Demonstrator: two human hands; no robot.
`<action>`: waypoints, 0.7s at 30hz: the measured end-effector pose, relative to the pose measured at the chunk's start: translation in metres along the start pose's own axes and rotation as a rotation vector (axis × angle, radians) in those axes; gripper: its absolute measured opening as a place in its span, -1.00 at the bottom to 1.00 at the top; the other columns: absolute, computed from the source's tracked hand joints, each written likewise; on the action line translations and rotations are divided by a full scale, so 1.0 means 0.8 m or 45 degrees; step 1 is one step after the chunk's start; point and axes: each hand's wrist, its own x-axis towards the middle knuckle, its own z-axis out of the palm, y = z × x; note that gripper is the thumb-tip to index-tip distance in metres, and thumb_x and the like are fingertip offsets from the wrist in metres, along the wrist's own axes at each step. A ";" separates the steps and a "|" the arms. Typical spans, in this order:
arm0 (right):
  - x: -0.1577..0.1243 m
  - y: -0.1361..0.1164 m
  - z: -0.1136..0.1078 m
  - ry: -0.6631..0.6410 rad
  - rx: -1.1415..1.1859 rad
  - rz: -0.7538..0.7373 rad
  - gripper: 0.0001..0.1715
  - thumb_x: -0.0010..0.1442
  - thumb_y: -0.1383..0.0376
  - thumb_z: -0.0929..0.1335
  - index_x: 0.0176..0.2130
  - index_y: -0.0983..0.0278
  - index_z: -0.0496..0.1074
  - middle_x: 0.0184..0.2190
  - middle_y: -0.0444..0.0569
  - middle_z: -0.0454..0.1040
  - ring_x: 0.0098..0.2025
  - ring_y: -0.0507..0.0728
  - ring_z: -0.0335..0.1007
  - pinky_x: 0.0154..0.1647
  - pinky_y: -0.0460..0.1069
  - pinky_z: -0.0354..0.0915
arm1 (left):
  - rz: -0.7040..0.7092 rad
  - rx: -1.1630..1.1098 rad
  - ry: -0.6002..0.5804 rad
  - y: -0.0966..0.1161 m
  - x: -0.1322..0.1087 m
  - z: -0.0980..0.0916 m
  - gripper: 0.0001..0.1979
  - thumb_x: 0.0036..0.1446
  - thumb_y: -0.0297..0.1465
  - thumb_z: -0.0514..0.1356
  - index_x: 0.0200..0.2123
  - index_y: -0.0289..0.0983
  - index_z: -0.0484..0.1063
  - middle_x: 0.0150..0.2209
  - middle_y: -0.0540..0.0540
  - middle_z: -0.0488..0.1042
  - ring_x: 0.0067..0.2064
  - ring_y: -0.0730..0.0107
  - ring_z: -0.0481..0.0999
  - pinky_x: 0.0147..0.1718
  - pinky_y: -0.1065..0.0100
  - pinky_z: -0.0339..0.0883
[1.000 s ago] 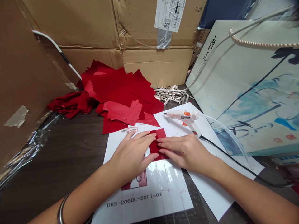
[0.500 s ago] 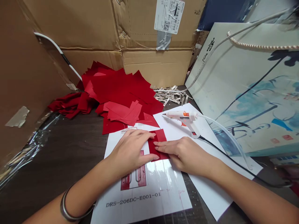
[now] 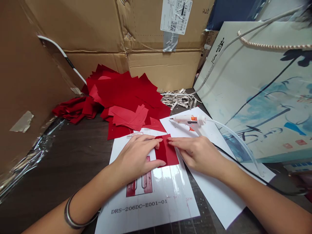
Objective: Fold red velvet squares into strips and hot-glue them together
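A folded piece of red fabric lies on a printed white sheet, with a darker velvety strip along its left part. My left hand rests over the left side of this piece, fingertips and thumb pressing on it with a gap between them. On the other side, my right hand reaches in with outstretched fingers, their tips touching near the upper right of the fabric. The thumb of my right hand is partly hidden. Under my left hand, the sheet's printed picture is partly covered.
A white glue gun rests on another white sheet. Red fabric pieces are heaped behind my hands, beside metal clips. Cardboard boxes stand at the back and left; a painted paper bag leans at the right.
My right hand has slid right and slightly up across the red fabric, uncovering its right part. My left hand keeps its place.
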 end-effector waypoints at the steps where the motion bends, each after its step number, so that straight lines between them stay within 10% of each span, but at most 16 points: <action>1: 0.000 -0.001 0.000 -0.040 -0.006 -0.001 -0.57 0.20 0.45 0.26 0.01 0.26 0.52 -0.01 -0.10 0.53 -0.02 0.14 0.52 0.09 0.07 0.40 | 0.009 0.001 0.003 0.000 0.000 0.000 -0.54 0.06 -0.03 0.28 -0.07 -0.20 0.47 0.08 -0.14 0.44 0.12 0.02 0.34 0.10 0.02 0.22; 21: 0.003 -0.007 0.002 -0.146 0.014 0.016 -0.63 0.29 0.31 0.27 0.04 0.25 0.50 0.03 -0.08 0.51 0.00 0.18 0.51 0.07 0.11 0.40 | -0.025 0.068 -0.029 0.003 -0.003 0.002 -0.47 0.12 -0.04 0.22 0.06 -0.23 0.42 0.25 -0.32 0.25 0.23 -0.19 0.23 0.11 -0.13 0.20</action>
